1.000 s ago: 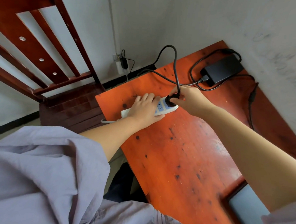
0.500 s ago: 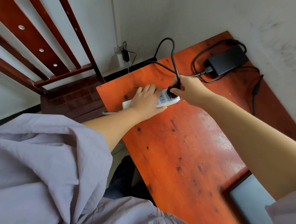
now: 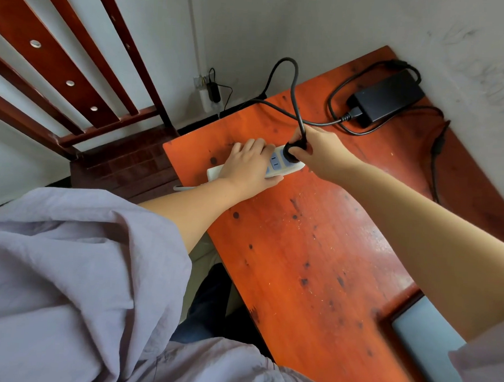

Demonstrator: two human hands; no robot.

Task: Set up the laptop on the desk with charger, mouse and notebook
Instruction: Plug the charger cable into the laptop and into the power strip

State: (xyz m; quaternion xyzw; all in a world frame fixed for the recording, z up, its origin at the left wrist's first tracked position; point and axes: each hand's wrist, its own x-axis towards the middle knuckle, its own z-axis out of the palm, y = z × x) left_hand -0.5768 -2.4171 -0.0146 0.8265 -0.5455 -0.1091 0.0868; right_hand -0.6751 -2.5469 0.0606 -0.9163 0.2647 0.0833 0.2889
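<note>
A white power strip (image 3: pixel 278 166) lies near the far left corner of the orange-red desk (image 3: pixel 314 252). My left hand (image 3: pixel 247 168) presses flat on the strip, holding it down. My right hand (image 3: pixel 320 153) grips the black charger plug (image 3: pixel 291 149), which sits in the strip's end socket. The plug's black cable (image 3: pixel 293 85) loops up and runs to the black charger brick (image 3: pixel 387 98) at the desk's far corner by the wall. A grey laptop corner (image 3: pixel 424 340) shows at the lower right, partly hidden by my right arm.
A second thin charger cable (image 3: pixel 435 159) trails along the desk's right side by the wall. A dark red wooden chair (image 3: pixel 83 100) stands left of the desk. A wall socket with a small black adapter (image 3: pixel 212 91) sits low on the wall behind.
Both hands stay on the strip and plug; the right hand has shifted slightly on the plug. The view has moved a little.
</note>
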